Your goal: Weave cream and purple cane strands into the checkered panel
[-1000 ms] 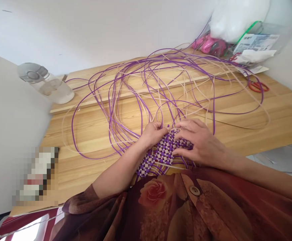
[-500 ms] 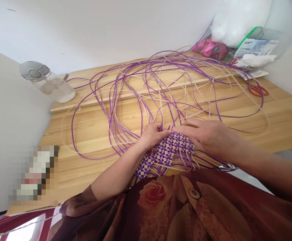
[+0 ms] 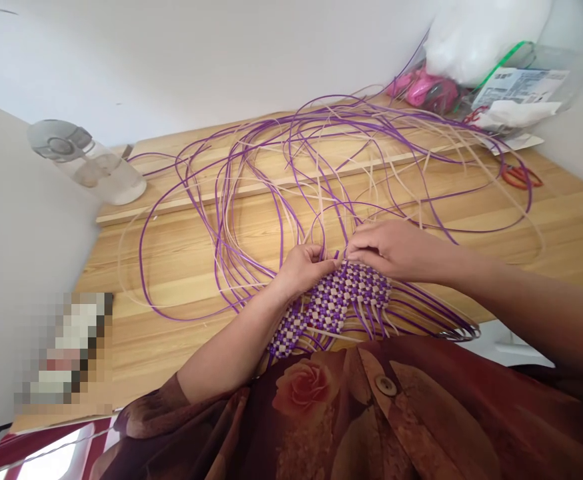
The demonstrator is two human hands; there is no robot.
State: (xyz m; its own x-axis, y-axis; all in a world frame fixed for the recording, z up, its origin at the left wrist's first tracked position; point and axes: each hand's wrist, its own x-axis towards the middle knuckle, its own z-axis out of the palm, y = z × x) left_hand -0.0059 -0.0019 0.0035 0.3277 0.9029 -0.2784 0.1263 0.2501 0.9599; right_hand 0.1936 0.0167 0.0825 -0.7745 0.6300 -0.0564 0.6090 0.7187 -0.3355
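Note:
A woven panel (image 3: 327, 303) in purple and pale pink checks lies close to my body at the table's front. Its far edge is pinched by my left hand (image 3: 304, 267), thumb on top. My right hand (image 3: 384, 250) is closed at the same edge, just right of the left, its fingertips pinching a thin weaving strand by the panel. Which strand it is, I cannot make out. Long purple and pale strands (image 3: 231, 193) fan out from the panel over the table in loose loops. Shorter strand ends (image 3: 436, 317) hang towards my body on the right.
A clear bottle with a grey lid (image 3: 89, 160) stands at the back left. Red-handled scissors or pliers (image 3: 520, 177) lie at right. Behind them are plastic bags (image 3: 521, 87) and a pink bundle (image 3: 426, 90). A blurred-out object (image 3: 69, 350) lies at the left edge. A raised ledge (image 3: 196, 197) crosses the table (image 3: 171, 267).
My right hand has lifted off the panel's right part and its fingers have drawn together into a pinch at the far edge. My left hand keeps its place on the panel.

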